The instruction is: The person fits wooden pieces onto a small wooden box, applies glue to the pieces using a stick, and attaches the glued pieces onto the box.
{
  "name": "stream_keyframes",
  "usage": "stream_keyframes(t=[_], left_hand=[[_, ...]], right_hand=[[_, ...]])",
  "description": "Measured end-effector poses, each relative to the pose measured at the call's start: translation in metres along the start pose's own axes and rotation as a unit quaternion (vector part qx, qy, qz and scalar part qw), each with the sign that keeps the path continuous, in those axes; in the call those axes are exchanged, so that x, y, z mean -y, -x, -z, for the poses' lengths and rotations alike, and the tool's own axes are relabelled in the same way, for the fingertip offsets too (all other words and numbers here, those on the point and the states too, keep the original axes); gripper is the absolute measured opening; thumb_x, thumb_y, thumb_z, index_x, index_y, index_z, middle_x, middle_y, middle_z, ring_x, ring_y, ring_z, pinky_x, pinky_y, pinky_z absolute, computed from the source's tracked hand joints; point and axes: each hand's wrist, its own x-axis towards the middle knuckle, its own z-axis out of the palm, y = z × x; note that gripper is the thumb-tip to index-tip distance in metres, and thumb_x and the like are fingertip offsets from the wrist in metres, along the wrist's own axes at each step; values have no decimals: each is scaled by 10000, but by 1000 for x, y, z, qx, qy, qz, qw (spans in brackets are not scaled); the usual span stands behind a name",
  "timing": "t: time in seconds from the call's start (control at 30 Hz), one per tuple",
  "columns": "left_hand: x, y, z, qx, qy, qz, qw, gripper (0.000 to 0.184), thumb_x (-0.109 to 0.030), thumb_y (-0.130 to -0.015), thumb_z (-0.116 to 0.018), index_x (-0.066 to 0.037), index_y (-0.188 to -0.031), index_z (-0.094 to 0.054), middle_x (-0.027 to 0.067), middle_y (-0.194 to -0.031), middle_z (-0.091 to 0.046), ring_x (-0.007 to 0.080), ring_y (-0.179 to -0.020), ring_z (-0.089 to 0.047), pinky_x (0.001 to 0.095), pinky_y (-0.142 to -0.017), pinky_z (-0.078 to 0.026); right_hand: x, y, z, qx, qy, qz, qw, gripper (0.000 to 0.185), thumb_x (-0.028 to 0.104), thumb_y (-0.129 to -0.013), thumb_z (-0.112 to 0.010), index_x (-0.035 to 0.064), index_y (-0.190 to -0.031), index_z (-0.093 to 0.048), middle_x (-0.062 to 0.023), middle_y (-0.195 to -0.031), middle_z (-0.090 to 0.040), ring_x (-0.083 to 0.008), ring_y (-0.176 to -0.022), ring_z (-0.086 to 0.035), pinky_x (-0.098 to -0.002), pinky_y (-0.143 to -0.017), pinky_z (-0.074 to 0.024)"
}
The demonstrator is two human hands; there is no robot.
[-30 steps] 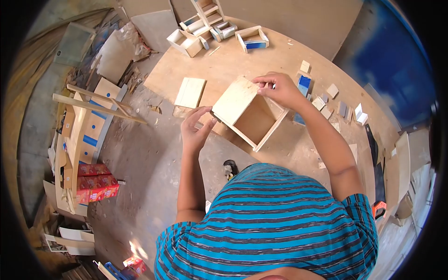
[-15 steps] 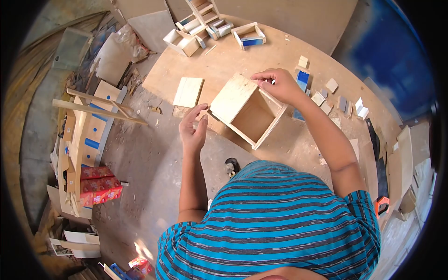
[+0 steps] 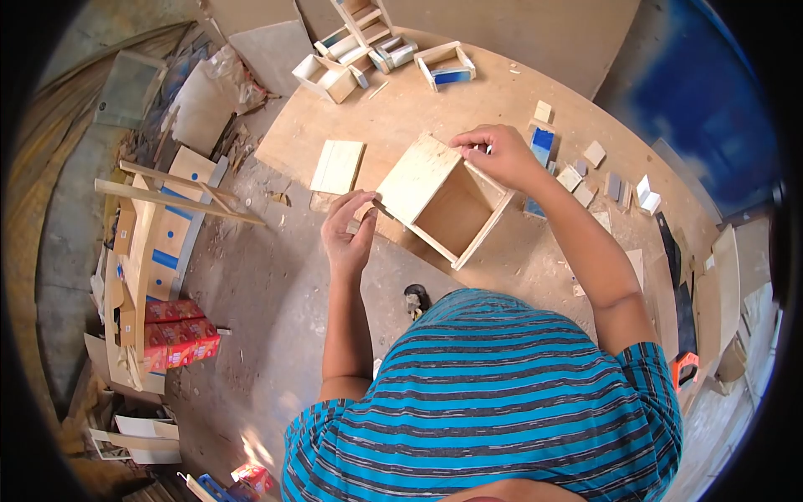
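Because the wooden box (image 3: 420,177) is set close to the near edge of the table (image 3: 452,105), in the head view, with its open side tilted toward the wearer, a slip over that edge could be caused by an uneven push; whether a corner already overhangs cannot be told. The top panel could also be skewed, should its corner be pulled by one hand while the opposite corner is left unsupported. The far right corner of that panel is pinched between thumb and fingers of the right hand (image 3: 500,159), the wrist bent inward and the forearm slanted across from the right. The left hand (image 3: 343,236) is held half open, thumb and fingers curved apart, its forearm nearly straight ahead; the box's left corner is met or almost met by its fingertips, and no firm hold is seen.
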Motion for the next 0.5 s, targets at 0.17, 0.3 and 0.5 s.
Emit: stream_keyframes(t=[0.17, 0.3, 0.5], left_hand=[[-3, -2, -1, -3, -27, 6, 1000, 271, 26, -747, -664, -52, -999, -723, 128, -1035, -685, 243, -1000, -649, 322, -884, -489], [-11, -3, -3, -12, -44, -39, 998, 276, 8, -740, -664, -42, -1007, -714, 137, -1056, -666, 262, -1020, -631, 339, -904, -479], [-18, -5, -2, 13, -56, -104, 993, 308, -18, -732, -664, -33, -1038, -699, 142, -1103, -642, 281, -1054, -599, 362, -920, -469]], right_hand=[[-1, 0, 1, -5, -7, 9, 1000, 235, 135, -824, -636, 72, -1030, -731, -109, -878, -720, -165, -746, -655, -288, -716, -512], [-6, -1, 2, -11, -13, 2, 1000, 234, 132, -818, -637, 72, -1023, -733, -109, -882, -725, -165, -756, -664, -284, -722, -513], [-6, 1, 4, 2, -15, 18, 1000, 227, 117, -816, -627, 72, -1011, -736, -108, -890, -726, -172, -748, -665, -289, -712, -511]])
